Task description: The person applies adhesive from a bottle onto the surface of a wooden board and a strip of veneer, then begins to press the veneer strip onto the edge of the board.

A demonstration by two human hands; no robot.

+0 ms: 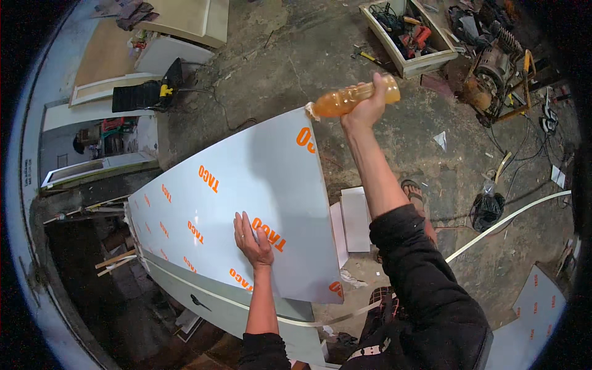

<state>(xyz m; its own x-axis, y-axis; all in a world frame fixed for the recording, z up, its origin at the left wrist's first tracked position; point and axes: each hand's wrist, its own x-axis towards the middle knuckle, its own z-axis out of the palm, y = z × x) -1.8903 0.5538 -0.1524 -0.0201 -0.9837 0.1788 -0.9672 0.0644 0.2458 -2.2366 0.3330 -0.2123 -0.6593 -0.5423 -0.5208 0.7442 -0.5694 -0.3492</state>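
A large white panel (277, 172) with orange printing on its film stretches out in front of me. My left hand (253, 242) lies on it with fingers stretched out, holding nothing. My right hand (368, 106) is closed round a clear plastic bottle (345, 102) of amber liquid, likely glue. The bottle is tilted almost level, and its whitish, crusted mouth is at the panel's far right corner; whether it touches the edge is hard to tell. Below the panel's near side is a grey-green board (246, 299), with a pale narrow strip (302, 322) running along it.
A wooden drawer (404, 61) of tools and cables sits on the concrete floor (277, 68) at the far right, near a rusty machine (493, 68). White boxes (356, 219) stand beside the panel. A long pale strip (505, 219) and a printed sheet (533, 314) lie right.
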